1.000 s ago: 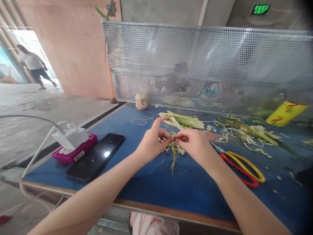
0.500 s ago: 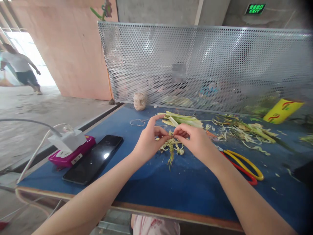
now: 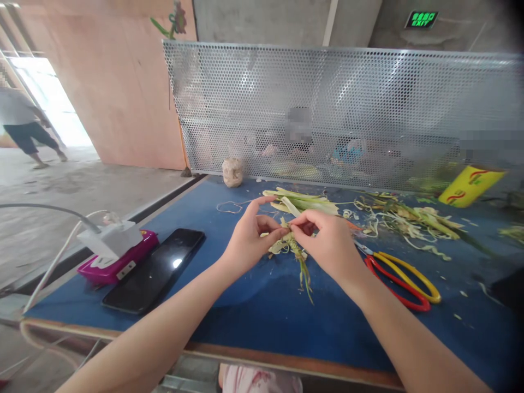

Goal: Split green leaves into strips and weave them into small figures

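Observation:
Both hands meet above the blue tabletop and pinch a small braided piece of pale green plant fibre [image 3: 298,250], whose loose ends hang down toward me. My left hand [image 3: 250,233] grips its upper end between thumb and fingertips, with the index finger raised. Close against it, my right hand [image 3: 323,233] pinches the same piece from the right. Behind the hands lie flat pale green leaf strips [image 3: 311,202]. Scissors [image 3: 403,278] with one red and one yellow handle rest right of my right hand. The exact fingertip contact is partly hidden.
A black phone [image 3: 153,273] and a magenta power strip [image 3: 118,262] with a white charger [image 3: 109,238] lie at left. Plant scraps [image 3: 413,218], a yellow tube [image 3: 470,186] and a wrapped roll [image 3: 232,172] sit toward the perforated metal screen [image 3: 262,82]. A person [image 3: 27,120] walks at far left.
The braided piece's hanging end has swung right and toward me. My hands stay pinched together with slight shifts. The person at far left has moved further left.

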A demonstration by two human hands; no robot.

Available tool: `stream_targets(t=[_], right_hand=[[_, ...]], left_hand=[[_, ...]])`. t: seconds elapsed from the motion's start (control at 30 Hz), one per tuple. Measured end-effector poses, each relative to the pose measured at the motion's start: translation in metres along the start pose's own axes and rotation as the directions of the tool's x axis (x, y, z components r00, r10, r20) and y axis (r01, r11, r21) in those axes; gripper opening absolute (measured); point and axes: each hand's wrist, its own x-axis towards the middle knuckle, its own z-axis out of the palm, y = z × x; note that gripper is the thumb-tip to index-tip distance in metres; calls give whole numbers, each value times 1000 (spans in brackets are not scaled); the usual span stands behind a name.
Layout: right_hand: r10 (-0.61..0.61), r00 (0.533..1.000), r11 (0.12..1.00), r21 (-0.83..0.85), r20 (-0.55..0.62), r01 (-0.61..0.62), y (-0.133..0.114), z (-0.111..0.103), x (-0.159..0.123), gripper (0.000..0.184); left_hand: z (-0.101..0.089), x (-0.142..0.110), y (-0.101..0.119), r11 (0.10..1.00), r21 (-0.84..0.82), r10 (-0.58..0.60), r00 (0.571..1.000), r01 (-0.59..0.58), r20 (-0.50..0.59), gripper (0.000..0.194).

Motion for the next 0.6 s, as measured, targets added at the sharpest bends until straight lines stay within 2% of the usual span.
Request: stream_targets(t=[0.17, 0.33, 0.6], right_hand=[[-113, 992, 993, -45, -65, 110, -3, -1, 1, 10], [-194, 981, 979, -70, -30, 192, -5, -5, 1, 10], [-267, 963, 944, -208, -30, 255, -7, 1, -3, 12]], left_hand=[[0, 2, 1, 977, -196, -83, 996, 78, -18, 58], [-2, 4, 0, 926, -338, -186, 982, 171, -13, 55], [-1, 2, 4, 957, -248, -164, 986, 152, -30, 66]])
